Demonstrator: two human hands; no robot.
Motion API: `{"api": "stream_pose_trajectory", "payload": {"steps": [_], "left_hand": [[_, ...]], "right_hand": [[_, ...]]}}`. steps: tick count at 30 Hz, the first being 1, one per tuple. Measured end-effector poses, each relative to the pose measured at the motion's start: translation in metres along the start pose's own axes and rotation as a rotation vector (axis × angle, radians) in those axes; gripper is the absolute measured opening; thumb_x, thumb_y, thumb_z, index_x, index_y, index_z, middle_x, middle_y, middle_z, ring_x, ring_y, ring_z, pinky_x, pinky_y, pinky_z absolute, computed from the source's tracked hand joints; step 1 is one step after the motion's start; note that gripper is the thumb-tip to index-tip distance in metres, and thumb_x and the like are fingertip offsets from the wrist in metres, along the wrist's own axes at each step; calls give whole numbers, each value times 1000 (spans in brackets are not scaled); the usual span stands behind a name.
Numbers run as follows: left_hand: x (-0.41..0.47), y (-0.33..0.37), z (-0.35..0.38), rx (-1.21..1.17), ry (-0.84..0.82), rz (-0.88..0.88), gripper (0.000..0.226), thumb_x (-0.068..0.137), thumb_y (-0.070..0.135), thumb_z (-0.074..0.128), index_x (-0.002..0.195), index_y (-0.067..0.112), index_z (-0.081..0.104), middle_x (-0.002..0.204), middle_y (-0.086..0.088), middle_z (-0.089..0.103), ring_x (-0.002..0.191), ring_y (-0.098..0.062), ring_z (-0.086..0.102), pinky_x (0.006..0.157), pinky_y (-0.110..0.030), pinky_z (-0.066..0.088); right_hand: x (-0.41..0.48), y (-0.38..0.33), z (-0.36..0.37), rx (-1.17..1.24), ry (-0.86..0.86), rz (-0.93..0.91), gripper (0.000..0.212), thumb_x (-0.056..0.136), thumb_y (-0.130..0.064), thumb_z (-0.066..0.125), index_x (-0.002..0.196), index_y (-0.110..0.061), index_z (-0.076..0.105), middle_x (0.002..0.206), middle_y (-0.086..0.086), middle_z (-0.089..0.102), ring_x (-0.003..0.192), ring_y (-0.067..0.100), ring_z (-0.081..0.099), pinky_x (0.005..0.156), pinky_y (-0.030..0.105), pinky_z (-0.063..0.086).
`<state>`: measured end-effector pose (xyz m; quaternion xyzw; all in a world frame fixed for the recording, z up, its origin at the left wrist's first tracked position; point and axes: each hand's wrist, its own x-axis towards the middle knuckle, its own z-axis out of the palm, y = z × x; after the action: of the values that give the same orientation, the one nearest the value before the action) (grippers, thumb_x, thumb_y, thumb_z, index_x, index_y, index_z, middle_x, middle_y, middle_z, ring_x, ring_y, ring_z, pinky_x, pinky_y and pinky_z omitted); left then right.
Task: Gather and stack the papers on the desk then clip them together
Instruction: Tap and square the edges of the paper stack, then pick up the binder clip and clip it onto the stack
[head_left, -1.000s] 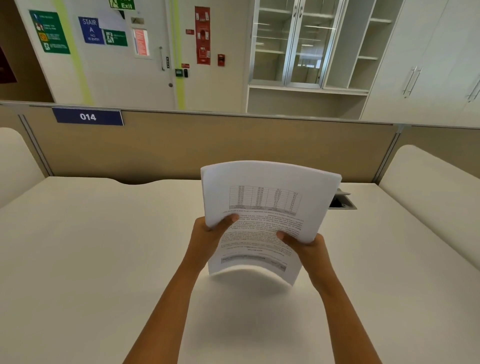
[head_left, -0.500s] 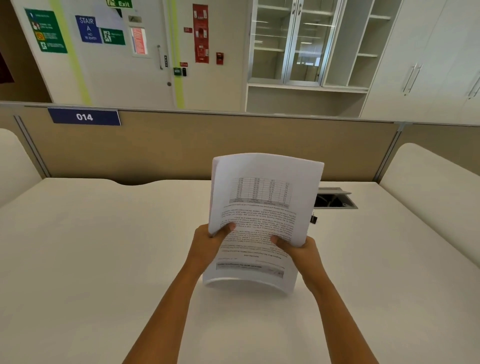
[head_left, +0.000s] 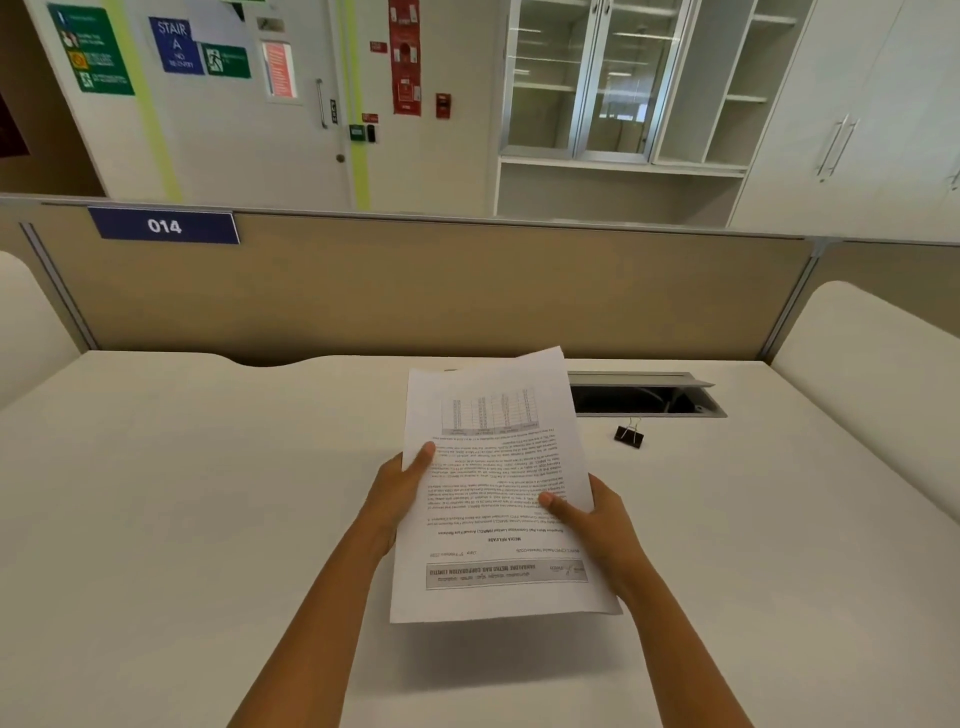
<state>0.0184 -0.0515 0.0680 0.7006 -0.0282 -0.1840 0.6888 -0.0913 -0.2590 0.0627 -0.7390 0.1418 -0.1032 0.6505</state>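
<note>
A stack of white printed papers (head_left: 493, 499) is held just above the white desk (head_left: 182, 493), lying nearly flat with the text upside down to me. My left hand (head_left: 397, 491) grips its left edge, thumb on top of the page. My right hand (head_left: 597, 519) grips the right edge, thumb also on the top sheet. A small black binder clip (head_left: 629, 435) stands on the desk beyond and to the right of the stack, apart from both hands.
An open cable hatch (head_left: 641, 397) is set into the desk behind the clip. A beige partition (head_left: 415, 291) with a "014" label closes the desk's far side. Rounded white side panels stand at the left and right.
The stack was upright and bowed between my hands; it has been lowered and laid back nearly flat over the desk. The binder clip, hidden before, now shows to the right.
</note>
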Motion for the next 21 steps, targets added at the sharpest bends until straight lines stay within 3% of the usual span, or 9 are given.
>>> {"api": "stream_pose_trajectory", "payload": {"steps": [3, 11, 15, 18, 21], "left_hand": [[9, -7, -1, -5, 58, 26, 22, 95, 37, 45, 103, 24, 60, 99, 0, 70, 91, -23, 68, 82, -41, 55], [28, -17, 2, 10, 131, 38, 16, 95, 28, 47, 104, 21, 58, 91, 3, 67, 82, -17, 66, 64, -28, 52], [36, -26, 0, 19, 150, -3, 16, 95, 29, 48, 104, 21, 59, 97, -4, 69, 88, -26, 68, 77, -40, 56], [39, -34, -2, 51, 150, -13, 20, 94, 28, 49, 107, 17, 58, 98, -7, 69, 86, -27, 68, 76, -40, 57], [41, -37, -3, 72, 158, 4, 21, 95, 27, 48, 108, 14, 57, 94, -6, 68, 81, -23, 67, 68, -33, 56]], "right_hand": [[2, 8, 4, 23, -5, 19, 31, 80, -27, 71, 108, -19, 61, 99, -1, 74, 79, 18, 74, 64, 29, 59], [28, 24, 0, -56, -5, 89, 37, 76, -34, 74, 108, -23, 59, 101, -4, 73, 79, 13, 73, 65, 25, 59], [46, 34, -8, -94, -5, 143, 40, 80, -36, 70, 114, -22, 55, 101, 0, 72, 81, 16, 73, 66, 27, 59], [68, 39, -21, -227, 127, 122, 35, 89, -34, 59, 119, -17, 55, 101, 5, 70, 80, 18, 70, 65, 24, 57], [96, 39, -39, -374, 351, 64, 33, 90, -28, 58, 119, -12, 58, 106, 11, 69, 85, 22, 66, 78, 28, 50]]}}
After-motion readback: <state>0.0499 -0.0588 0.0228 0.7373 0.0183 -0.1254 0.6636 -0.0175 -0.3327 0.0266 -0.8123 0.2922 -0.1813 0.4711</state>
